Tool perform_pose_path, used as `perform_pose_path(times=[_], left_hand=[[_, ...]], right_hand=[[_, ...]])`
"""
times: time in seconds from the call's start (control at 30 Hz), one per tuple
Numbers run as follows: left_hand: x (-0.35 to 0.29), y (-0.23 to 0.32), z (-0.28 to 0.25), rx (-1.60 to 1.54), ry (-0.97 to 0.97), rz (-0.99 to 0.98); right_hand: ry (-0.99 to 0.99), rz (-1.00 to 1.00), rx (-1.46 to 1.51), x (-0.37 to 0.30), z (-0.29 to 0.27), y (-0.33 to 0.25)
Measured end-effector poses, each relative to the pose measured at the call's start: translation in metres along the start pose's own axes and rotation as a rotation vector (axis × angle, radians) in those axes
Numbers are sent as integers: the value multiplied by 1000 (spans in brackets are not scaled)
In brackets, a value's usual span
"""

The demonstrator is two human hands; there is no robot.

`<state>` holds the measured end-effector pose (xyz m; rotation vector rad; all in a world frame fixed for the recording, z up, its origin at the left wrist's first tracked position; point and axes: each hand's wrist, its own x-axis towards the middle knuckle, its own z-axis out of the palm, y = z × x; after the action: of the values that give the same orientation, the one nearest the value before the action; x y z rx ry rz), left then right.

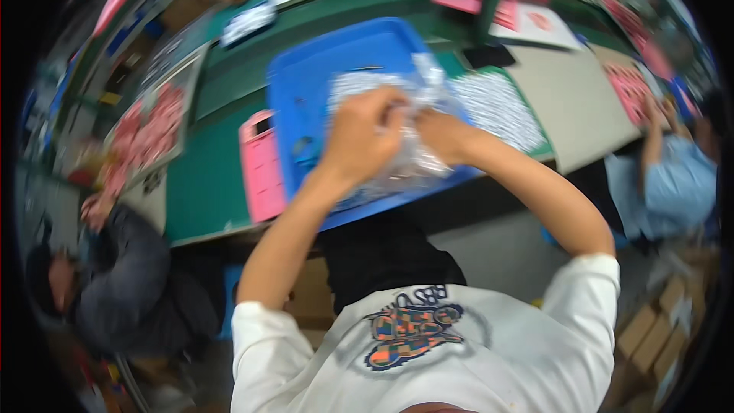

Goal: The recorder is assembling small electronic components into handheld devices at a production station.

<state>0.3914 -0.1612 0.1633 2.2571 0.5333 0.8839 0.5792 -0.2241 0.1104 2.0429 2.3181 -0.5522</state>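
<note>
A clear plastic bag [428,154] lies crumpled over the blue tray [306,61] in front of me, smeared by motion. My left hand [368,131] is closed on the bag's left side, its fingers curled in. Against the bag's right side is my right hand [442,136], its fingers hidden by the plastic, so I cannot tell what they grip. Small whitish pieces [353,86] lie in the tray beyond my left hand, too blurred to name.
A pink case-like panel [262,172] lies left of the tray. To the right, many whitish pieces [497,111] cover a green mat beside a dark phone-like slab [489,56]. A green post [495,0] rises behind. People sit at left [130,275] and right [665,183].
</note>
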Motion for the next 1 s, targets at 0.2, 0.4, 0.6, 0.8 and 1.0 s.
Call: perform_pose_path(times=[0.2, 0.4, 0.6, 0.8, 1.0], left_hand=[[20, 9, 40, 45, 245, 304], [12, 4, 24, 172, 216, 300], [6, -6, 25, 142, 251, 301], [14, -9, 23, 110, 284, 298], [19, -6, 25, 88, 262, 292]], right_hand=[[405, -241, 734, 25, 58, 18], [644, -948, 2159, 100, 100, 51], [988, -1025, 2196, 118, 88, 20], [869, -1831, 2210, 113, 24, -87], [627, -1905, 1929, 97, 16, -106]])
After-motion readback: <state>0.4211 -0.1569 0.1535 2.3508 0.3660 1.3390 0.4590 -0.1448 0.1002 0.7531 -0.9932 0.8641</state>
